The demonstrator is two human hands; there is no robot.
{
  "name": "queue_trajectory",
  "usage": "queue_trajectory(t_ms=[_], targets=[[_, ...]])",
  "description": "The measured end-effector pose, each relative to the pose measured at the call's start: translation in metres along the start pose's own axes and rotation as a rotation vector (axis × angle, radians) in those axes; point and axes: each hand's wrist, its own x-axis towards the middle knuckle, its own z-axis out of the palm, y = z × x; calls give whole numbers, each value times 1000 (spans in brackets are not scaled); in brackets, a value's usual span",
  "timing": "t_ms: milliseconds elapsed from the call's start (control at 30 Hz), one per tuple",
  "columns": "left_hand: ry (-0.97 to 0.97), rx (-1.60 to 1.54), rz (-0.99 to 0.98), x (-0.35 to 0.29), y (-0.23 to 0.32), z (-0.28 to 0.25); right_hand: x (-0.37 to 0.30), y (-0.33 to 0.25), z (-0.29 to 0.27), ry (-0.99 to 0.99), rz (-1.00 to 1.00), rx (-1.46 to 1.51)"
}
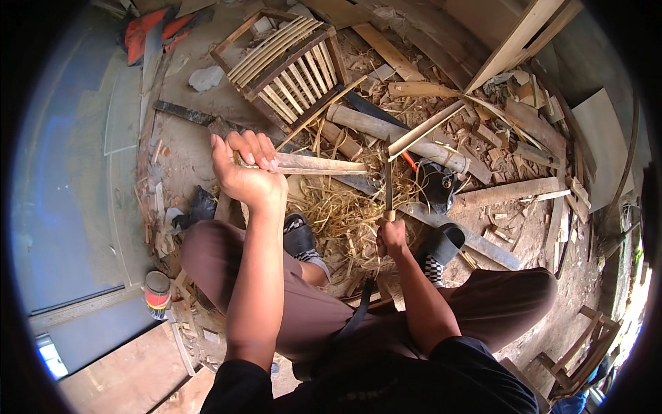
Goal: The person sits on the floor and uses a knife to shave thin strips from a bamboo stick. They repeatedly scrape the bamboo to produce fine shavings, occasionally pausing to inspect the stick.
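Observation:
My left hand (248, 165) is closed around one end of a pale split bamboo strip (321, 164), which points right across the middle of the view. In my right hand (392, 237) is the wooden handle of a knife (388, 183), its long dark blade pointing away from me. The blade stands near the strip's right end; whether they touch I cannot tell. Beyond the blade, a second pale length (427, 131) slants up to the right; I cannot tell if it belongs to the same strip. Curled shavings (338, 207) lie heaped below, between my sandalled feet.
A slatted wooden frame (293, 72) stands at the far middle. A round bamboo pole (400, 138) lies beyond the blade. Wood offcuts (510, 152) cover the ground at right, with boards leaning behind. A jar with a red-yellow band (157, 293) stands at left, beside a large bluish panel (69, 172).

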Motion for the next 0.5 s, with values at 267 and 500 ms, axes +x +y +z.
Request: queue_trajectory(t_ms=[267, 500], targets=[[-47, 31, -22, 10, -8, -6, -42, -75, 25, 8, -630, -415], [-89, 27, -20, 15, -10, -6, -31, -33, 28, 65, -791, -339]])
